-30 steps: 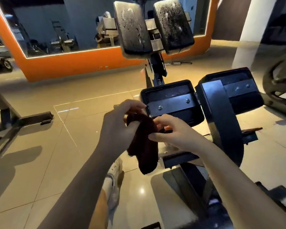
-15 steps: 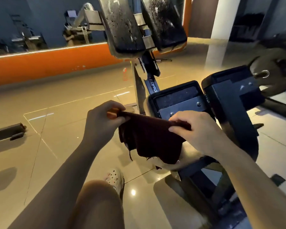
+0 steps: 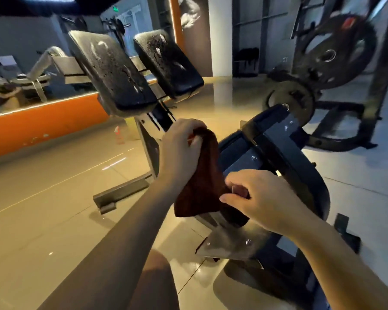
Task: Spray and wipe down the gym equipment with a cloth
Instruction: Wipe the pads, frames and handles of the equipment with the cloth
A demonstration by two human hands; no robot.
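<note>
A dark maroon cloth (image 3: 205,182) hangs between my two hands in the middle of the view. My left hand (image 3: 180,148) grips its upper corner, fingers curled round the fabric. Lower and to the right, my right hand (image 3: 258,198) pinches the cloth's lower edge. Behind the cloth stands the black gym machine, with two lower pads (image 3: 276,139) bolted to a metal frame. Two upper black pads, the left one (image 3: 112,70) and the right one (image 3: 168,63), are tilted and show wet streaks and droplets.
A small bottle with a red top (image 3: 119,135) stands on the tiled floor near the orange wall base (image 3: 43,126). Weight plates on a rack (image 3: 332,57) fill the right. A white pillar (image 3: 220,36) rises behind. The machine's floor bar (image 3: 121,193) lies to the left.
My view has swung right and closer to the machine. The cloth, stretched flat between both hands half a second ago, now hangs from my raised left hand while my right hand holds its lower edge.
</note>
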